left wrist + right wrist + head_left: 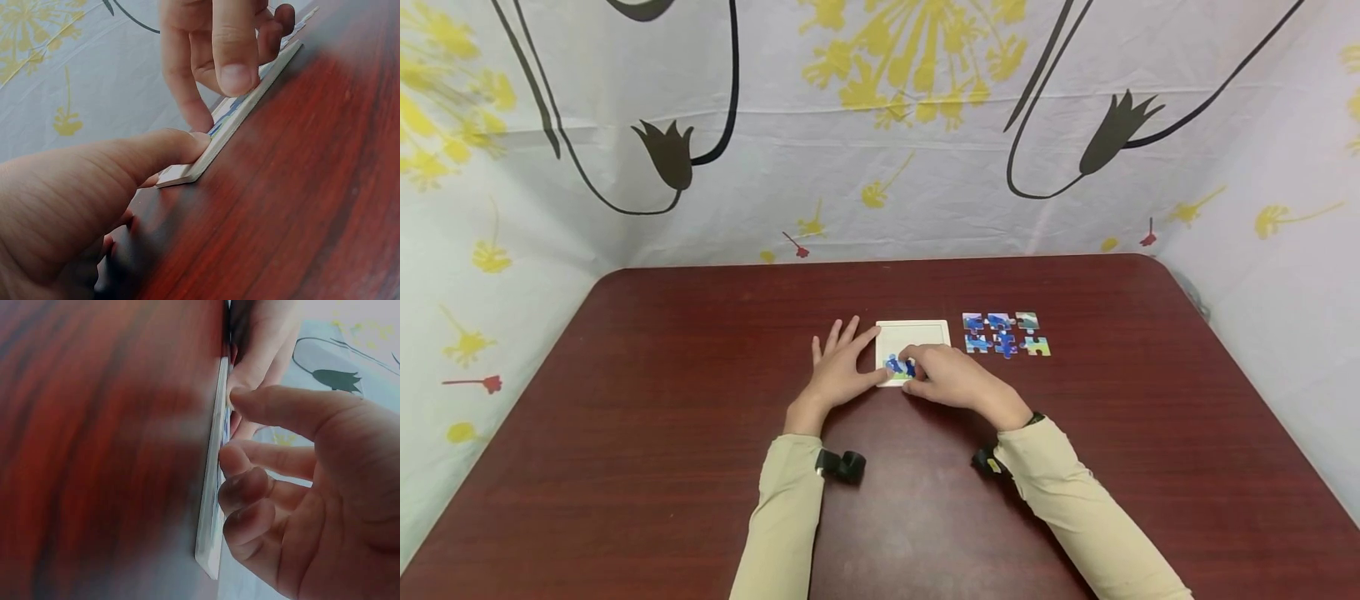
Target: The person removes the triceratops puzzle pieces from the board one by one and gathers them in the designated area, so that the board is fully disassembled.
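Observation:
A small white puzzle tray (898, 333) lies on the table with blue-and-green jigsaw pieces (892, 364) in its near left part. My left hand (835, 375) lies along the tray's left side, fingers spread; its index fingertip touches the far corner and its thumb (181, 145) presses the near corner. Over the tray's near edge, my right hand (951, 375) bends down, its thumb and index finger (190, 94) about one piece apart around a blue puzzle piece (911, 367), mostly hidden beneath them. Its other fingers (250, 522) are curled above the tray.
Several loose jigsaw pieces (1004, 342) lie in two rows on the dark red wooden table (700, 375), right of the tray. Patterned white cloth (835, 167) hangs behind the table and at both sides. Each wrist wears a small black camera (842, 467).

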`<action>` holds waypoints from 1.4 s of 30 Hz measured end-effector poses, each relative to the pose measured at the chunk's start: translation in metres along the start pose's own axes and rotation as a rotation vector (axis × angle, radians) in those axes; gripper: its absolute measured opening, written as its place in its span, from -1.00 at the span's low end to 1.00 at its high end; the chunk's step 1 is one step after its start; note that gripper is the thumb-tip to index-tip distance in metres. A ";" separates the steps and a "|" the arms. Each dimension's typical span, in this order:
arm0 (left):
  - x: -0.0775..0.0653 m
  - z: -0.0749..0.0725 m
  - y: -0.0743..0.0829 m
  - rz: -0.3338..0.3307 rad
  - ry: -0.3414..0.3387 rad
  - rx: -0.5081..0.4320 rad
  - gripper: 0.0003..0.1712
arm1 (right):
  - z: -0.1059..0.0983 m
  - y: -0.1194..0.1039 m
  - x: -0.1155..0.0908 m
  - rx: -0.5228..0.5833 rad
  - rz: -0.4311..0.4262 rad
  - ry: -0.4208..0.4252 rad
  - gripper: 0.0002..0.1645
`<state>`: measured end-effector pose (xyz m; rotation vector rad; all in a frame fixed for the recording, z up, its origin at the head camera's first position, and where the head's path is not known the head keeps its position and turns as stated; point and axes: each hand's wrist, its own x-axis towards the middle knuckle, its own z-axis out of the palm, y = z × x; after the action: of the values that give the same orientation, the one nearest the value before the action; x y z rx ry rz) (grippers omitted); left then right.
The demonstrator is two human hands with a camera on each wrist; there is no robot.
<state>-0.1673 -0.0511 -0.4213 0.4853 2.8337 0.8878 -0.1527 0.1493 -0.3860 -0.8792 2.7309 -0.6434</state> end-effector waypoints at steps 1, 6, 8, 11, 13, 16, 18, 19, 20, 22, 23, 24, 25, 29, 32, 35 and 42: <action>0.000 0.000 0.000 0.001 0.001 0.000 -0.14 | 0.001 0.000 0.001 -0.001 -0.002 0.004 -0.52; 0.000 0.000 0.000 0.002 0.002 0.001 -0.13 | 0.004 -0.001 0.003 -0.001 -0.001 0.010 -0.51; 0.000 0.000 -0.001 0.000 0.002 -0.001 -0.13 | 0.005 -0.002 0.003 -0.002 -0.003 0.014 -0.52; 0.001 0.000 -0.001 -0.003 -0.001 -0.002 -0.13 | 0.006 -0.003 0.003 -0.011 -0.004 0.028 -0.55; 0.001 0.000 -0.001 -0.005 -0.003 0.000 -0.13 | 0.006 -0.003 0.004 -0.014 -0.001 0.040 -0.59; 0.001 0.000 -0.001 -0.002 -0.002 -0.001 -0.13 | 0.008 -0.002 0.004 0.000 0.004 0.057 -0.62; 0.000 0.000 -0.002 0.001 0.001 -0.003 -0.14 | 0.008 -0.002 0.004 0.019 0.010 0.062 -0.62; 0.000 0.001 -0.002 0.002 0.002 -0.004 -0.14 | 0.008 -0.002 0.004 0.028 0.013 0.064 -0.62; 0.000 0.001 -0.002 0.003 0.002 -0.005 -0.14 | 0.008 -0.002 0.004 0.038 0.016 0.066 -0.62; 0.000 0.001 -0.002 0.005 0.002 -0.006 -0.14 | 0.008 -0.002 0.004 0.056 0.023 0.066 -0.63; 0.000 0.001 -0.002 0.005 0.001 -0.007 -0.14 | 0.009 -0.002 0.004 0.063 0.025 0.067 -0.63; 0.000 0.001 -0.002 0.005 0.001 -0.007 -0.15 | 0.009 -0.001 0.004 0.071 0.026 0.069 -0.64; 0.000 0.000 -0.002 0.006 0.001 -0.006 -0.15 | 0.009 -0.001 0.004 0.078 0.027 0.070 -0.64; -0.001 0.000 -0.002 -0.002 0.003 -0.017 -0.27 | 0.008 -0.001 0.004 0.096 0.023 0.074 -0.65; 0.000 0.001 -0.001 -0.013 0.005 -0.020 -0.39 | 0.008 -0.001 0.004 0.095 0.018 0.075 -0.66; 0.000 0.001 0.000 -0.020 0.005 -0.017 -0.43 | 0.008 0.000 0.004 0.095 0.017 0.073 -0.66; -0.001 0.000 0.001 -0.020 0.006 -0.013 -0.40 | 0.006 -0.001 0.005 0.099 0.022 0.060 -0.67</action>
<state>-0.1663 -0.0508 -0.4205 0.4527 2.8313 0.9056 -0.1543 0.1436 -0.3915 -0.8182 2.7307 -0.8056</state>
